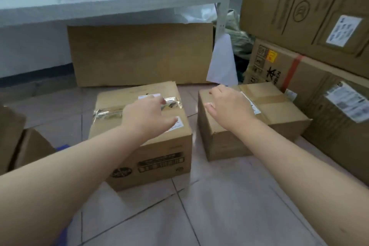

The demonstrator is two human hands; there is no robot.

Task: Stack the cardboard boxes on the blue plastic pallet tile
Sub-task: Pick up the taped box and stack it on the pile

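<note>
Two sealed cardboard boxes stand side by side on the tiled floor. The taller box (151, 152), with clear tape and black print on its front, is at centre. My left hand (146, 118) hovers over its top, fingers spread, holding nothing. The lower, brown-taped box (279, 114) is to its right. My right hand (231, 106) is open above that box's left top edge. A sliver of the blue pallet tile (62, 148) shows at the left, beside cardboard boxes (30, 150) at the frame's left edge.
A long cardboard box (139, 54) lies under a white shelf (99, 4) against the back wall. Large stacked cartons (311, 12) fill the right side. Plastic bags (237, 34) sit behind the shelf post. Tiled floor (199, 215) lies in the foreground.
</note>
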